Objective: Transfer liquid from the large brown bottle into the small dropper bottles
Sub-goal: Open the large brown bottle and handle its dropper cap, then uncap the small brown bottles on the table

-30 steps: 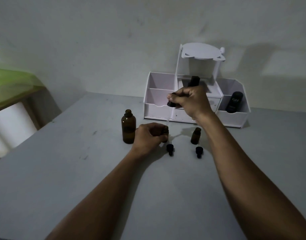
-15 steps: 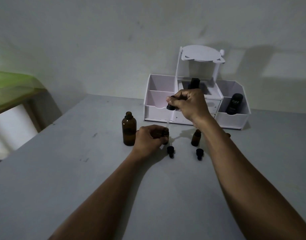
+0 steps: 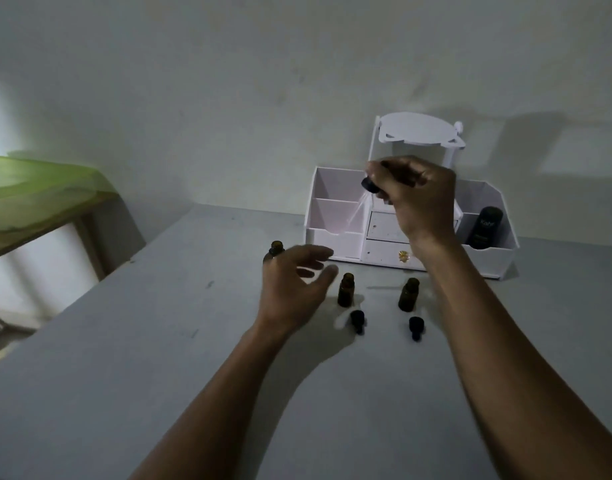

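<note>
The large brown bottle (image 3: 276, 249) stands uncapped on the grey table, mostly hidden behind my left hand (image 3: 295, 285), whose fingers are spread and hold nothing. Two small brown dropper bottles (image 3: 346, 289) (image 3: 409, 294) stand open just right of that hand. In front of them lie two black caps (image 3: 357, 319) (image 3: 416, 326). My right hand (image 3: 413, 199) is raised above the table and pinches a dropper (image 3: 368, 185) by its black bulb. Its clear pipette slants down to the left and looks blurred.
A white desk organiser (image 3: 335, 245) with compartments and small drawers stands against the wall behind the bottles. A black bottle (image 3: 485, 227) sits in its right compartment. A wooden table with a green cloth (image 3: 38, 192) stands at the far left.
My left hand has let go of the small bottle and opened, shifting left. My right hand has lifted the dropper out of that bottle and raised it.
</note>
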`<state>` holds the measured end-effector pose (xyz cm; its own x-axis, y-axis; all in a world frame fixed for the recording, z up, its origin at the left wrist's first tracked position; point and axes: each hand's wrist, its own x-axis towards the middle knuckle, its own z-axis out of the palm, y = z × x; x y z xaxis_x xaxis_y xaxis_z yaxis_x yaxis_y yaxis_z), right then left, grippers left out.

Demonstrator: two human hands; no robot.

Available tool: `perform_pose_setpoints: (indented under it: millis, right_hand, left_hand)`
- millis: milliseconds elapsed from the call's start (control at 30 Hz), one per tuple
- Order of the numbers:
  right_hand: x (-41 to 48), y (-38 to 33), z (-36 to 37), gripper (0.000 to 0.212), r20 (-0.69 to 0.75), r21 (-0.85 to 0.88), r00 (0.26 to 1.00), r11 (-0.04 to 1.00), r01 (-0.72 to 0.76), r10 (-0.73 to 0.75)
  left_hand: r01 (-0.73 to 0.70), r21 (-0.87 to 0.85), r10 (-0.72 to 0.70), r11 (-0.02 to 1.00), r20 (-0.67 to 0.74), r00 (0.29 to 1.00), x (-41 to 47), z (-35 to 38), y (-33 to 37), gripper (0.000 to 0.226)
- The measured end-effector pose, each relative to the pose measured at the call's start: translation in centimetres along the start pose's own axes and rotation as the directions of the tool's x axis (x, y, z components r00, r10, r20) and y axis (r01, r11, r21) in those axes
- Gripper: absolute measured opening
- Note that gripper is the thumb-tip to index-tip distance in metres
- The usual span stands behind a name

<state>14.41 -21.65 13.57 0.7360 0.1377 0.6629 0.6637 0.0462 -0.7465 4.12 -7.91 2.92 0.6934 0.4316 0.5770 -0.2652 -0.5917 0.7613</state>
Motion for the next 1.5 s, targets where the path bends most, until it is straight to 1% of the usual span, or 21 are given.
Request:
perform_pose_setpoints:
  millis: [67, 133, 167, 233, 333, 400, 500, 600, 700, 867, 1067, 1200, 1267, 1300, 1333, 1367, 1400, 1433, 1467, 1500]
  right_hand:
    - [0.1, -0.9, 0.6, 0.009, -0.001, 0.087, 1.000, 0.996, 0.000, 0.000]
    - [0.2, -1.5, 1.6, 0.011, 0.009, 0.157, 1.000, 0.988, -0.005, 0.004]
    - [0.2, -1.7, 2.2, 0.010, 0.015, 0.182, 1.000, 0.983, -0.015, 0.012]
    - [0.1, -1.7, 3.6, 0.009, 0.028, 0.206, 0.999, 0.978, -0.035, 0.030]
    - [-0.2, -1.3, 5.3, 0.012, 0.049, 0.220, 0.997, 0.974, -0.062, 0.053]
    - [-0.6, -1.0, 6.2, 0.014, 0.061, 0.235, 0.996, 0.969, -0.081, 0.069]
    - [-1.0, -0.6, 7.1, 0.012, 0.090, 0.239, 0.993, 0.967, -0.089, 0.069]
    - [-1.3, -0.2, 7.6, 0.005, 0.130, 0.248, 0.989, 0.963, -0.107, 0.076]
    - [-1.5, 0.3, 7.9, 0.004, 0.174, 0.229, 0.983, 0.968, -0.103, 0.063]
    - [-2.2, 1.5, 8.9, 0.014, 0.303, 0.051, 0.953, 0.999, -0.010, -0.006]
    - [-3.3, 3.5, 9.9, 0.012, 0.458, -0.094, 0.886, 0.995, -0.024, 0.065]
    - [-3.8, 4.1, 10.0, 0.012, 0.469, -0.144, 0.878, 0.989, -0.031, 0.096]
    - [-3.9, 4.0, 9.7, 0.017, 0.465, -0.151, 0.880, 0.988, -0.029, 0.097]
    - [-3.9, 3.9, 9.5, 0.023, 0.466, -0.162, 0.879, 0.986, -0.024, 0.098]
    - [-3.9, 3.7, 9.2, 0.030, 0.469, -0.172, 0.878, 0.985, -0.018, 0.098]
    - [-3.9, 3.5, 8.7, 0.034, 0.469, -0.177, 0.878, 0.984, -0.012, 0.095]
    - [-3.9, 3.3, 8.0, 0.034, 0.467, -0.174, 0.880, 0.985, -0.006, 0.088]
    - [-3.9, 3.1, 7.2, 0.031, 0.461, -0.171, 0.884, 0.985, 0.004, 0.077]
    - [-3.8, 2.9, 6.1, 0.026, 0.456, -0.178, 0.888, 0.984, 0.019, 0.066]
    - [-3.8, 2.8, 4.9, 0.022, 0.462, -0.195, 0.885, 0.980, 0.035, 0.060]
  left_hand:
    - [-0.066, -0.052, 0.056, 0.996, -0.159, 0.986, 0.4, -2.3, 0.5, 0.012]
    - [-0.042, -0.127, 0.007, 0.991, -0.267, 0.964, 1.1, -4.5, -0.1, 0.010]
    - [-0.004, -0.161, -0.041, 0.987, -0.278, 0.960, 1.4, -5.4, -0.8, 0.013]
    - [0.102, -0.223, -0.152, 0.970, -0.223, 0.963, 1.9, -6.7, -2.7, 0.024]
    - [0.262, -0.293, -0.278, 0.920, -0.015, 0.960, 2.2, -7.6, -5.4, 0.044]
    - [0.326, -0.315, -0.305, 0.892, 0.114, 0.945, 2.0, -7.7, -6.1, 0.052]
    - [0.355, -0.337, -0.303, 0.872, 0.199, 0.932, 1.7, -7.2, -6.4, 0.048]
    - [0.372, -0.359, -0.303, 0.856, 0.235, 0.924, 1.6, -7.0, -6.3, 0.043]
    - [0.385, -0.352, -0.311, 0.853, 0.249, 0.917, 1.5, -7.0, -6.1, 0.041]
    - [0.393, -0.345, -0.328, 0.853, 0.233, 0.916, 1.5, -7.0, -6.3, 0.042]
    - [0.374, -0.326, -0.317, 0.869, 0.215, 0.924, 1.5, -7.0, -6.3, 0.041]
    - [0.374, -0.309, -0.316, 0.875, 0.222, 0.923, 1.4, -7.0, -6.4, 0.040]
    - [0.381, -0.321, -0.318, 0.867, 0.232, 0.919, 1.5, -7.0, -6.5, 0.039]
    - [0.373, -0.326, -0.310, 0.869, 0.231, 0.922, 1.4, -7.0, -6.4, 0.038]
    - [0.343, -0.314, -0.291, 0.885, 0.203, 0.935, 1.4, -7.0, -6.3, 0.040]
    - [0.291, -0.273, -0.264, 0.917, 0.130, 0.956, 1.4, -6.9, -6.0, 0.045]
    - [0.227, -0.225, -0.228, 0.947, 0.023, 0.973, 1.4, -6.8, -5.6, 0.047]
    - [0.152, -0.176, -0.171, 0.973, -0.098, 0.980, 1.3, -6.7, -5.1, 0.043]
    - [0.072, -0.126, -0.098, 0.989, -0.212, 0.972, 1.1, -6.5, -4.5, 0.033]
    - [-0.002, -0.082, -0.023, 0.997, -0.296, 0.955, 0.9, -6.4, -3.7, 0.022]
